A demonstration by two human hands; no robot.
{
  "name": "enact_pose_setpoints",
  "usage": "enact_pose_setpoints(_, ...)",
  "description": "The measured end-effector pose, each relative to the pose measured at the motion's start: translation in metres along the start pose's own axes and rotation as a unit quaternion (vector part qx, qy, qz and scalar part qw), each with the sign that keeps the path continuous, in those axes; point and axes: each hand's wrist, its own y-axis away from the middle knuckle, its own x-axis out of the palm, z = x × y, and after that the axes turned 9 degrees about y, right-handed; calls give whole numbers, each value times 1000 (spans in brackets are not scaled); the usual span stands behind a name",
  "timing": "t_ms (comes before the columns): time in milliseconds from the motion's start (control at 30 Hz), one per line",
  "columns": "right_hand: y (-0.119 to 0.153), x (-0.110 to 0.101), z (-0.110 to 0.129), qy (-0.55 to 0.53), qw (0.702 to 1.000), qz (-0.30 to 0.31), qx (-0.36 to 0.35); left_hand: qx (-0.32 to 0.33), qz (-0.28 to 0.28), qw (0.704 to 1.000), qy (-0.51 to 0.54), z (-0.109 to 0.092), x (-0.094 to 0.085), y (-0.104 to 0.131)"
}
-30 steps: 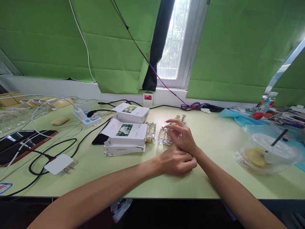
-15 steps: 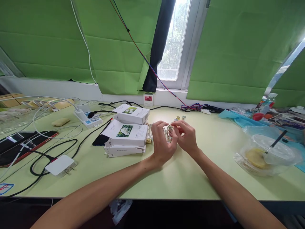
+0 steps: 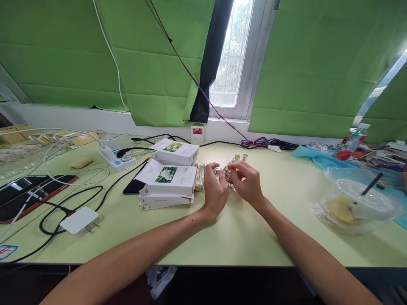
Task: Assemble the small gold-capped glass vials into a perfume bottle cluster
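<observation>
Small clear glass vials with shiny gold and silver caps point(image 3: 237, 158) lie close together on the table, partly hidden behind my hands. My left hand point(image 3: 215, 192) curls around some of them, its thumb and fingers bent inward near a silver-topped one. With thumb and forefinger together, my right hand point(image 3: 246, 180) pinches a small glass vial point(image 3: 227, 173); its far end is covered by the fingers. More vials point(image 3: 199, 178) lie between my left hand and the stack of flat white boxes point(image 3: 168, 174), which carry a white flower picture.
Another white box point(image 3: 174, 151) sits behind the stack, beside a dark phone point(image 3: 133, 186). Leftward are a power strip point(image 3: 116, 157), a white charger point(image 3: 80, 220) and loose cables. A bagged drink cup point(image 3: 359, 203) stands right, near blue plastic point(image 3: 308, 153).
My left hand has shifted slightly left and its fingers and thumb have drawn closer together. The two hands are a little farther apart; my right hand has barely moved.
</observation>
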Motion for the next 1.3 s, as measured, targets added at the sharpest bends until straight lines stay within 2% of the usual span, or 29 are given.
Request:
enact_pose_setpoints(633, 1, 1, 0, 12, 999, 40, 4, 0, -4, 1000, 1, 0, -1, -3)
enact_pose_setpoints(1300, 1, 2, 5, 4, 998, 62, 6, -46, 7, 997, 63, -2, 0, -3)
